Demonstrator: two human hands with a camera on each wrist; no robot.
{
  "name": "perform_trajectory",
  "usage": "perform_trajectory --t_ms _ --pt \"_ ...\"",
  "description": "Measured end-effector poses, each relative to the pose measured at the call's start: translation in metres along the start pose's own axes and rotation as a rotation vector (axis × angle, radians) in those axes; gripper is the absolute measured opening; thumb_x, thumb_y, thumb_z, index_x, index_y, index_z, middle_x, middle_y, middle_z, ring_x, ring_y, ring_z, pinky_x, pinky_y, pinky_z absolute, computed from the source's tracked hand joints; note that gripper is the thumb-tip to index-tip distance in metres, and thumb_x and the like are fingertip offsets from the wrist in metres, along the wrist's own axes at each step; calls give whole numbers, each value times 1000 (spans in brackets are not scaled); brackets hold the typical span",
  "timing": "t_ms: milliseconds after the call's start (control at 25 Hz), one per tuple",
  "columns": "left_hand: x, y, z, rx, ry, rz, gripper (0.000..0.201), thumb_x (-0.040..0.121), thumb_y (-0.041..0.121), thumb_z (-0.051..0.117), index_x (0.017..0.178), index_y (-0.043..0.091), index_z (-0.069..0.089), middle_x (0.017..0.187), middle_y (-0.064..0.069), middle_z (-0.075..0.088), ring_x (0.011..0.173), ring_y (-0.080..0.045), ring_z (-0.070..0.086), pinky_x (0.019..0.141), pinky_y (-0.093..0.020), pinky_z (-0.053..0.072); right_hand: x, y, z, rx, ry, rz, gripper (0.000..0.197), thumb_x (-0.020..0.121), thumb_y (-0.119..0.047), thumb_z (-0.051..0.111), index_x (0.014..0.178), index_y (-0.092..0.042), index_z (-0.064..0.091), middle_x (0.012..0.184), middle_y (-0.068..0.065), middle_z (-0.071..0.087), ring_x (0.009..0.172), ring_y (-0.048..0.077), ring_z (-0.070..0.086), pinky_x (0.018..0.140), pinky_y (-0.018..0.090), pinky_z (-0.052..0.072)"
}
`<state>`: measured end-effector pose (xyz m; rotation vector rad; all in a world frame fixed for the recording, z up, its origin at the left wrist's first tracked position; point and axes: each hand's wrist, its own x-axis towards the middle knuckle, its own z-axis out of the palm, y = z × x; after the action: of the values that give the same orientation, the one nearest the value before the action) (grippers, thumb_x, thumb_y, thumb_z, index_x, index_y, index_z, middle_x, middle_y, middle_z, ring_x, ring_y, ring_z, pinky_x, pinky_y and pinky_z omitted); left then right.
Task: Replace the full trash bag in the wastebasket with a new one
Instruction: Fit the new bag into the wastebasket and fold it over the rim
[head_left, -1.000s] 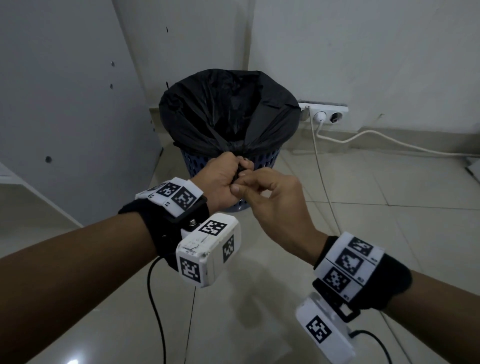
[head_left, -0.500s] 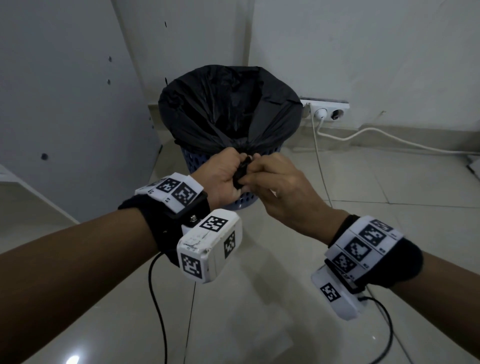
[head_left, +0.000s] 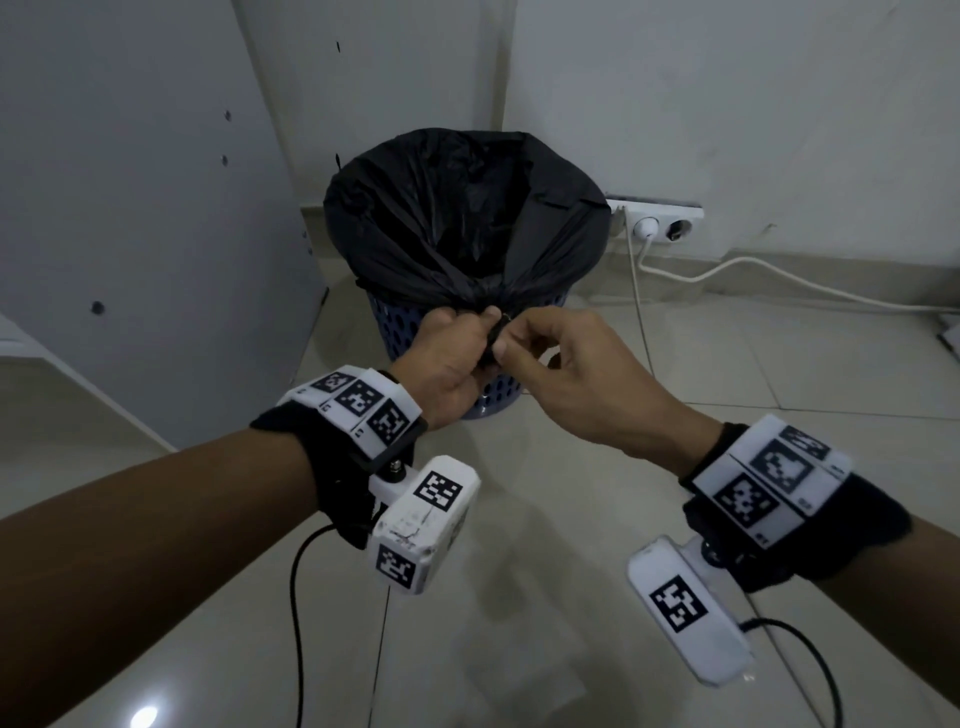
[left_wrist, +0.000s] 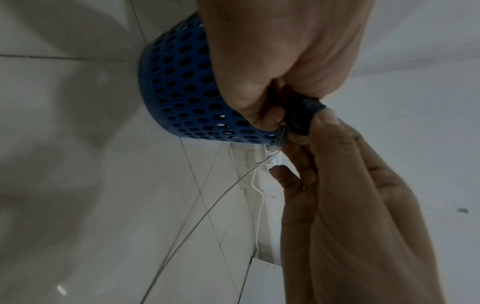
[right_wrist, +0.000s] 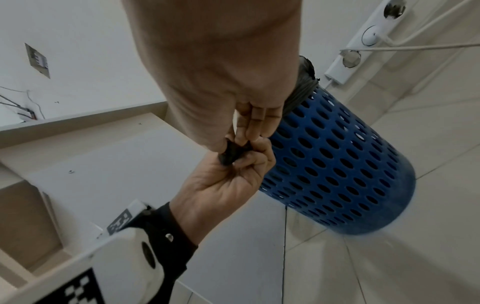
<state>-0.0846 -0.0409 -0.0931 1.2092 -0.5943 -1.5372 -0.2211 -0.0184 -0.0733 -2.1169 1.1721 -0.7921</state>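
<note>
A black trash bag (head_left: 462, 218) lines the blue perforated wastebasket (head_left: 400, 332) on the tiled floor; its rim is folded over the basket's edge. At the near side the bag's slack is gathered into a twisted bunch (left_wrist: 302, 115). My left hand (head_left: 447, 358) grips this bunch in a fist. My right hand (head_left: 550, 358) pinches the same bunch (right_wrist: 231, 154) between thumb and fingertips, touching the left hand. The wastebasket (right_wrist: 337, 160) stands just behind both hands, also seen as a blue wall (left_wrist: 182, 90) in the left wrist view.
A white power strip (head_left: 660, 221) with a plugged white cable (head_left: 779, 275) lies against the wall right of the basket. A grey cabinet panel (head_left: 130, 208) stands at the left. Black wrist-camera cables (head_left: 296, 623) hang toward the floor.
My right hand has shifted right and its wrist dropped, fingers now pinching the bunch rather than wrapped against the left fist. The left hand keeps its grip.
</note>
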Motion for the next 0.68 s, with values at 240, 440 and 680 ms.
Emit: perform_trajectory --t_ms 240,440,680 --pt "-3 -6 4 -37 43 54 26 102 5 45 123 -7 52 90 -10 64 78 -18 64 57 -24 56 2 0 2 227 115 151 11 92 -19 68 83 -13 71 71 2 71 61 4 59 57 23 46" --pt "-2 -9 7 -97 44 -7 28 99 2 46 125 -4 53 84 -11 62 74 -20 61 57 -24 55 -2 4 13 360 205 109 6 87 -10 72 87 -13 67 68 9 68 64 19 63 66 41 57" --pt "-1 -1 10 -149 66 -55 23 92 -11 37 84 -2 56 60 -10 59 56 -19 60 51 -26 57 -12 13 17 -48 310 -273 19 87 -9 72 106 -4 72 96 4 72 83 4 62 80 15 52"
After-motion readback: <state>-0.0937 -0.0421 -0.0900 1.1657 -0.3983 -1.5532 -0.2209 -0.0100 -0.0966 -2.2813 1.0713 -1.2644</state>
